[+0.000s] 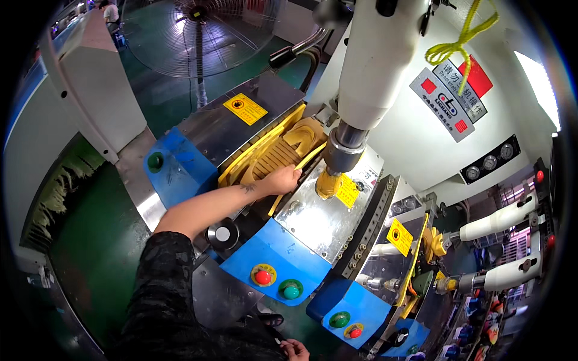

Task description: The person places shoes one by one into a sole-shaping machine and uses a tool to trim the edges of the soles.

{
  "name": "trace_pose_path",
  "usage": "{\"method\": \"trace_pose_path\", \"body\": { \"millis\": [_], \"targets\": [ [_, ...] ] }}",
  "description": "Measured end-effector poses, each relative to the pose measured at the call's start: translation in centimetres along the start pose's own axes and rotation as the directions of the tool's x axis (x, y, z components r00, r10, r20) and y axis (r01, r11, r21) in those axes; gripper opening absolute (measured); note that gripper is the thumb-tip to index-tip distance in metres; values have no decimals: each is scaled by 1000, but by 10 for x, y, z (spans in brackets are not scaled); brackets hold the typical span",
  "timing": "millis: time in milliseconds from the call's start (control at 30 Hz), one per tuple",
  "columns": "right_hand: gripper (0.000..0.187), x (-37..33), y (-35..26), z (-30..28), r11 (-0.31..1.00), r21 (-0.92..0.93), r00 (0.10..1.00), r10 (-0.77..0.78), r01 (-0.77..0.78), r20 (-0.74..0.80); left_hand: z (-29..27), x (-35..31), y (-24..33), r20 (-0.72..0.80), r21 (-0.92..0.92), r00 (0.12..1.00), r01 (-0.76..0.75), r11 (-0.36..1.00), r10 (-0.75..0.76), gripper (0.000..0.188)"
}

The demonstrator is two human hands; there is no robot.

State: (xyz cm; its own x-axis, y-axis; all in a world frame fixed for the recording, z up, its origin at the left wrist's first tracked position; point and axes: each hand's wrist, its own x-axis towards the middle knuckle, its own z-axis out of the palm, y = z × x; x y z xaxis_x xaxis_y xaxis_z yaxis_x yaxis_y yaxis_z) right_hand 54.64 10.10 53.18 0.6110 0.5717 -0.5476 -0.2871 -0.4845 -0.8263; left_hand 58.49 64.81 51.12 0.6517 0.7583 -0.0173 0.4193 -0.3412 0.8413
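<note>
My left hand (280,180) reaches into the trough of a press machine, its fingers curled at the edge of a yellow pad (308,158) that lines the near wall. Beside that hand a tan ribbed piece (276,157), shaped like a shoe sole, lies in the trough between the yellow pads. A white press cylinder (376,66) comes down from above; the yellowish block (328,183) at its tip hangs just right of the hand. Low at the bottom edge, my right hand (295,349) has its fingers curled in; what they hold, if anything, is hidden.
A blue panel with a red button (263,277) and a green button (291,292) fronts the machine. Next to my forearm sits a round black knob (223,234). Another press station (385,265) stands at the right. A large fan (198,36) stands behind.
</note>
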Motion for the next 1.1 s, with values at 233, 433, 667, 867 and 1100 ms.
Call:
{"method": "trace_pose_path", "body": {
  "millis": [233, 433, 667, 867, 1100],
  "targets": [
    [23, 17, -5, 14, 991, -128, 995, 57, -46, 87, -3, -5, -5, -110, 75, 992, -57, 996, 65, 33],
    [25, 9, 2, -2, 998, -64, 995, 35, -29, 90, -16, 0, -17, -144, 93, 987, -54, 994, 68, 32],
    [27, -3, 25, -17, 964, 194, 973, 206, -184, -101, -14, -12, 10, -47, 209, 989, -127, 970, 140, 24],
    [23, 2, 21, -5, 976, 113, 980, 195, -189, -49, -23, 5, -23, -30, 99, 997, -68, 993, 71, 24],
    [28, 0, 53, -22, 943, 295, 977, 189, -153, -99, -5, -4, -4, -75, 300, 973, -188, 935, 220, 30]
  ]
}}
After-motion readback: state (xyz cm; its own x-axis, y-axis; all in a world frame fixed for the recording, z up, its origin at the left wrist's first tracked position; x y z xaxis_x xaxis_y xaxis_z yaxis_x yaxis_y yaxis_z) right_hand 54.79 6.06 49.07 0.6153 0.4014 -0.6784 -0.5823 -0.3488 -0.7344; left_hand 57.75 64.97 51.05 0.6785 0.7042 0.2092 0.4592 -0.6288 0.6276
